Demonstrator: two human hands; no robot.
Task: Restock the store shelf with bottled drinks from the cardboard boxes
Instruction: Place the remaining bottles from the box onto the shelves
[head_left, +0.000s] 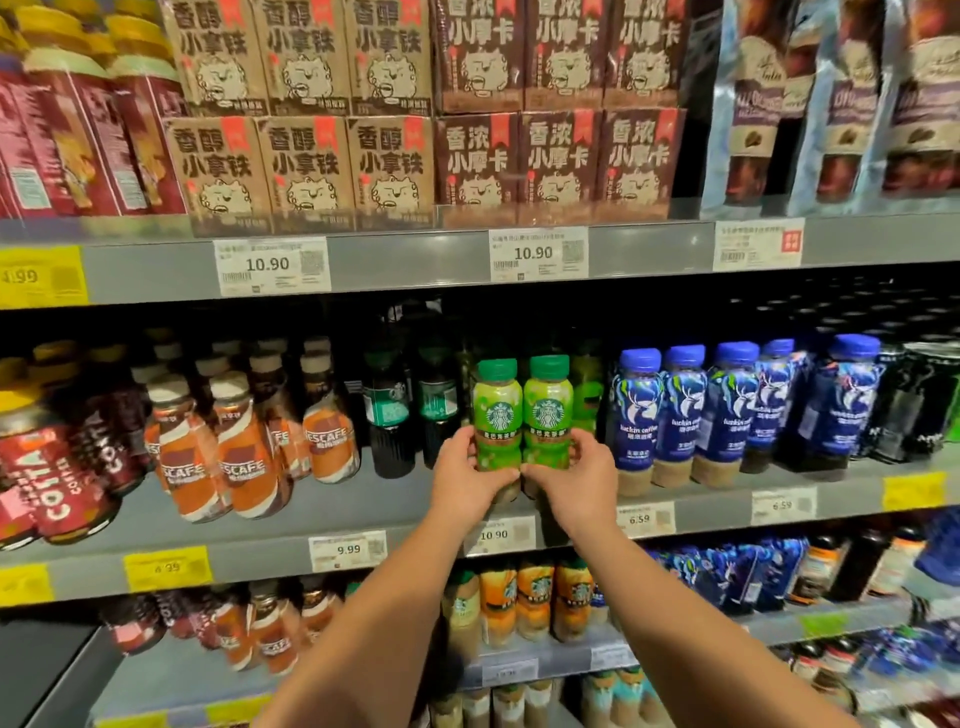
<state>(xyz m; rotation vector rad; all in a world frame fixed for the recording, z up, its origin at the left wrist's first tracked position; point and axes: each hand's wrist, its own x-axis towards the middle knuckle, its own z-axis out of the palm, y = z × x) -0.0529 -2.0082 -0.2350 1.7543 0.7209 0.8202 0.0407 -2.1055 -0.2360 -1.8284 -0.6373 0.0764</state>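
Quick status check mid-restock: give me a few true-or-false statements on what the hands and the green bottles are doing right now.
1. The left hand grips the left green bottle and the right hand grips the right green bottle. True.
2. Both green bottles lie on their sides. False: they stand upright, side by side.
3. Blue-capped bottles stand to the right of the green pair. True.
4. The green pair sits on the topmost shelf in view. False: it is one shelf below the cartons.
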